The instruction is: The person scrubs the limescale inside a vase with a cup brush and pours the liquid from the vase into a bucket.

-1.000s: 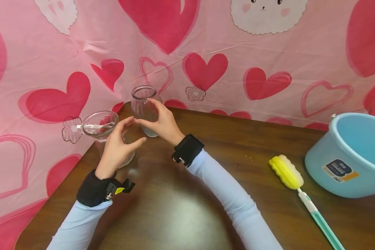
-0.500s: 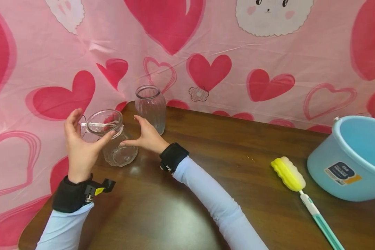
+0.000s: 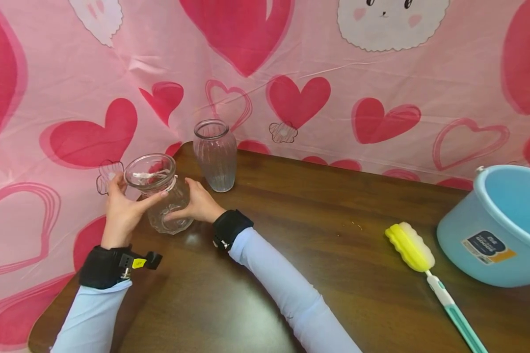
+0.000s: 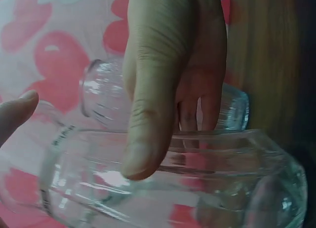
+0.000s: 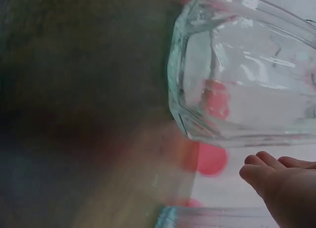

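Note:
A clear glass vase (image 3: 170, 212) with a wide flared rim and a pale band at its neck stands upright at the table's left. My left hand (image 3: 122, 215) holds it at the neck, thumb across the front and fingers at the far left side. My right hand (image 3: 200, 206) is at the lower right of the body, its thumb stretched in front of the glass. In the right wrist view, its fingertips (image 5: 259, 164) lie beside the glass with a narrow gap showing. Behind to the right stands a taller ribbed glass vase (image 3: 218, 164).
A yellow and white sponge brush (image 3: 412, 247) with a green handle lies on the brown table (image 3: 300, 245) to the right. Beside it stands a light blue bucket (image 3: 490, 220). A pink heart-patterned cloth (image 3: 318, 49) hangs behind and at the left.
Both hands have drawn apart from their earlier place between the two vases. The left has closed in on the wide-rimmed vase's neck, and the right has shifted left and down to its body.

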### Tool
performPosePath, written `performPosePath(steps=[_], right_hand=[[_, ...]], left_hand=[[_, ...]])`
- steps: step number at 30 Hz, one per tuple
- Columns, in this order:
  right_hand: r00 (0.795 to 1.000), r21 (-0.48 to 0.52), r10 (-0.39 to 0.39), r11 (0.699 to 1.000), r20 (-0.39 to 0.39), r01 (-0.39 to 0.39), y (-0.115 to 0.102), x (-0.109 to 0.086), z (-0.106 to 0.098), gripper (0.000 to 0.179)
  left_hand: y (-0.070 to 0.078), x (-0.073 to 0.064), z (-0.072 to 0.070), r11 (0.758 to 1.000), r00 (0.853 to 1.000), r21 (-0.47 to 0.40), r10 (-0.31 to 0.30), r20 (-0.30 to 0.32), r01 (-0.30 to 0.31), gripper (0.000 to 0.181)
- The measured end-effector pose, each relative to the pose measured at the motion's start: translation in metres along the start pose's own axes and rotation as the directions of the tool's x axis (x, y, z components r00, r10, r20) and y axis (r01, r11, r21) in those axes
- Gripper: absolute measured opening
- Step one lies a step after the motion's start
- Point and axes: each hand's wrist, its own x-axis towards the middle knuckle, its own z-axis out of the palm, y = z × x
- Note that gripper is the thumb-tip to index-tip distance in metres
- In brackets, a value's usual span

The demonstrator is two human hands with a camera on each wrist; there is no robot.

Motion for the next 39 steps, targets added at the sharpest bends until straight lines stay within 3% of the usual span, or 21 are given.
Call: performPosePath(steps=[6,10,20,24,32,35,39], right_hand=[[1.000,0.040,-0.026,0.999,-0.017,0.027,0.004,0.004,0.012,0.090],[1.000,0.046,-0.007,0.999,-0.029,0.008,0.005,0.005,0.018,0.091],[0.997,0.000,0.065,0.998,-0.042,-0.065,0.001,0.003,0.020,0.091],[0.995,-0.020,0.069,0.997,-0.068,-0.070,0.002,0.004,0.021,0.088],[0.992,-0.034,0.056,0.998,-0.117,-0.060,0.004,0.000,0.022,0.085],[0.991,-0.050,0.038,0.998,-0.126,-0.044,0.004,-0.006,0.021,0.083],[0.993,-0.094,0.001,0.995,-0.120,-0.013,0.004,-0.019,0.016,0.080]], left_hand=[[-0.009,0.008,0.010,0.987,0.995,-0.153,0.064,0.071,-0.052,0.087],[-0.011,0.011,0.015,0.979,0.988,-0.174,0.120,0.100,-0.101,0.079],[-0.011,0.016,0.021,0.984,0.994,-0.166,0.078,0.080,-0.064,0.072],[-0.012,0.016,0.023,0.971,0.993,-0.223,0.098,0.067,-0.081,0.062],[-0.014,0.013,0.023,0.917,0.981,-0.378,0.175,0.090,-0.129,0.058],[-0.013,0.009,0.023,0.932,0.977,-0.328,0.193,0.091,-0.153,0.058],[-0.009,-0.003,0.024,0.973,0.979,-0.151,0.188,0.079,-0.175,0.062]])
